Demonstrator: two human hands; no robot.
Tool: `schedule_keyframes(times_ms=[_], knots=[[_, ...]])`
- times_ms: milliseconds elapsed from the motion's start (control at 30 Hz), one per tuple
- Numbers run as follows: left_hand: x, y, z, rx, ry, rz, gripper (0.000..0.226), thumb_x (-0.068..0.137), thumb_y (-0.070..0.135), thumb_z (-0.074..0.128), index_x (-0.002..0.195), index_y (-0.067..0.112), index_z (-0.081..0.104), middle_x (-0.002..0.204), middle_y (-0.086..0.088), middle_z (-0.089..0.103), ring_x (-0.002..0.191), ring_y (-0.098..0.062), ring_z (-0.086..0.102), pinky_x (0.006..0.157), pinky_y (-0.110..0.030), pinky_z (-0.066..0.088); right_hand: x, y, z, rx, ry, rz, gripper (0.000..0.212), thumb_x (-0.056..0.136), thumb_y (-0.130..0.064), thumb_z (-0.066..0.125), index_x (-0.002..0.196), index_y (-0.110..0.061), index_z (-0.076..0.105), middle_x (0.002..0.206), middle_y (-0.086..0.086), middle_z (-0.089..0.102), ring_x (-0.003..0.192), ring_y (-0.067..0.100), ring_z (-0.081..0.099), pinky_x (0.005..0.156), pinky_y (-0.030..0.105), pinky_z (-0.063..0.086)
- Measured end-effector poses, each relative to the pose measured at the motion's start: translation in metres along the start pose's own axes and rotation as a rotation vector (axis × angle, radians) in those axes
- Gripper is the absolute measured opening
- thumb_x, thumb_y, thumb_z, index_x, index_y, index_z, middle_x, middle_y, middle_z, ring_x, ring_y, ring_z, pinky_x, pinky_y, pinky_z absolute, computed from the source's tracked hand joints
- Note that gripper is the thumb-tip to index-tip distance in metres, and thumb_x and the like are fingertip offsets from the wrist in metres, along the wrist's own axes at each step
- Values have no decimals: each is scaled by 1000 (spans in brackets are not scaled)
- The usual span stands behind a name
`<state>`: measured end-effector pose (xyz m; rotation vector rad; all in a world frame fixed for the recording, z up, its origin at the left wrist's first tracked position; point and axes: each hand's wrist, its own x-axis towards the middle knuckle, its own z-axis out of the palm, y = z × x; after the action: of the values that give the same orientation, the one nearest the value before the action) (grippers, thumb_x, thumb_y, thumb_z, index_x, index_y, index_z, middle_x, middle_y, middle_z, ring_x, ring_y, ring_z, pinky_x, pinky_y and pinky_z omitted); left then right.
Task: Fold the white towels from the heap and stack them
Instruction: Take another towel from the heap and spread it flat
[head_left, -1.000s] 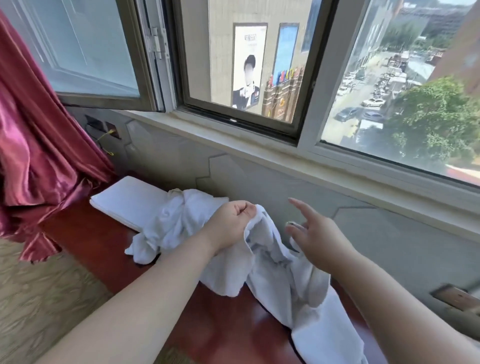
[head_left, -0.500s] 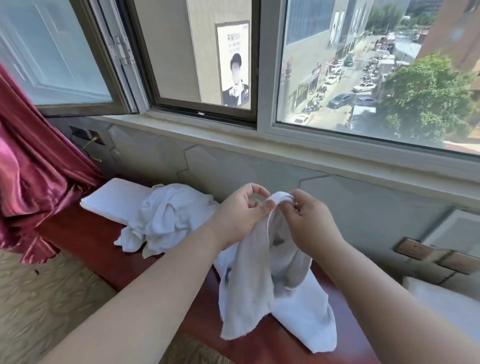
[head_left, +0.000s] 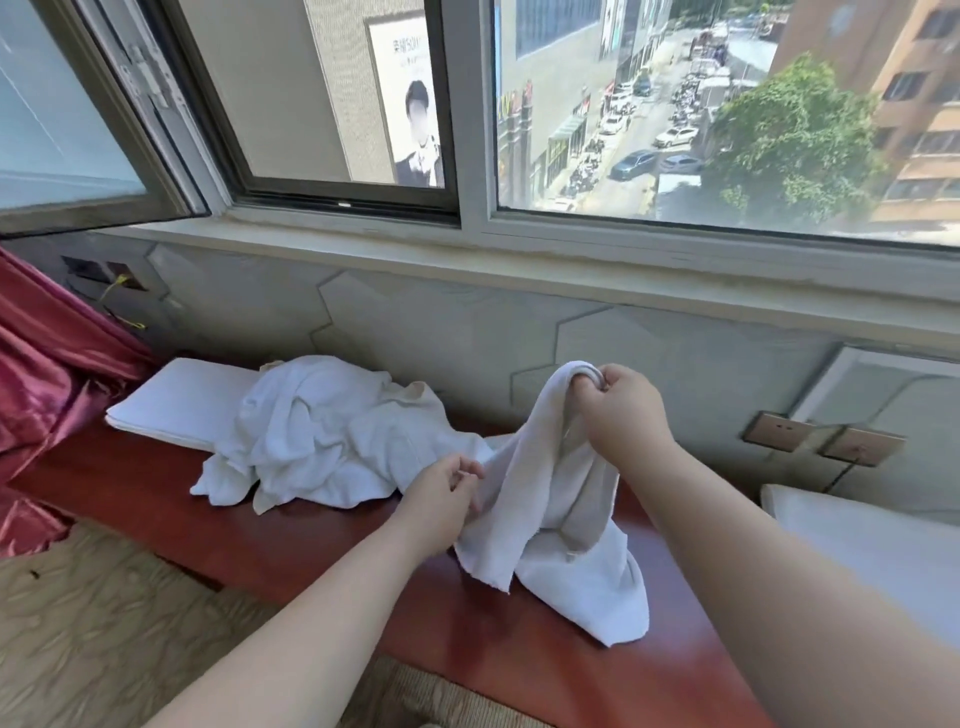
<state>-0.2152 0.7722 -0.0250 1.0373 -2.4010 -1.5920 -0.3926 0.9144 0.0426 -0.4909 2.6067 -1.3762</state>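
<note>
A white towel (head_left: 550, 525) hangs bunched above the red wooden bench (head_left: 322, 551). My right hand (head_left: 621, 410) pinches its top corner at chest height. Lower and to the left, my left hand (head_left: 441, 501) grips the towel's left edge with curled fingers. The towel's bottom trails on the bench. To the left lies the heap of crumpled white towels (head_left: 322, 431). Behind the heap, a stack of folded white towels (head_left: 176, 405) rests flat at the bench's left end.
A red satin curtain (head_left: 47, 384) hangs at the left edge. A grey wall and window sill (head_left: 519, 260) run behind the bench. Wall sockets (head_left: 821, 441) sit at the right, above a white cushion (head_left: 872, 551). Patterned carpet (head_left: 104, 634) lies below.
My left hand let go of the towel's top and slid down to its left edge. My right hand kept the top corner and moved right. The view shifted right.
</note>
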Motion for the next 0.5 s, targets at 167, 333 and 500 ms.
schedule_keyframes(times_ms=[167, 333, 500], knots=[[1, -2, 7, 75, -171, 132, 51, 88, 43, 75, 130, 35, 47, 118, 23, 59, 105, 11, 56, 83, -13, 45, 7, -8, 13, 20, -8, 59, 28, 92, -28, 55, 69, -16, 45, 61, 2, 38, 58, 20, 35, 53, 33, 30], [28, -5, 17, -5, -77, 97, 8, 96, 45, 61, 102, 44, 55, 95, 24, 66, 90, 5, 60, 72, -13, 41, 9, -30, 41, 33, -41, 58, 23, 90, -31, 57, 73, -18, 48, 66, 4, 38, 60, 19, 35, 55, 32, 29], [59, -5, -9, -416, -239, 18, 21, 85, 29, 75, 97, 19, 61, 88, -5, 71, 78, -15, 66, 73, -29, 53, 17, -33, 46, 3, 17, 122, 24, 94, -38, 60, 110, -20, 63, 92, 0, 68, 85, 24, 63, 66, 32, 43]])
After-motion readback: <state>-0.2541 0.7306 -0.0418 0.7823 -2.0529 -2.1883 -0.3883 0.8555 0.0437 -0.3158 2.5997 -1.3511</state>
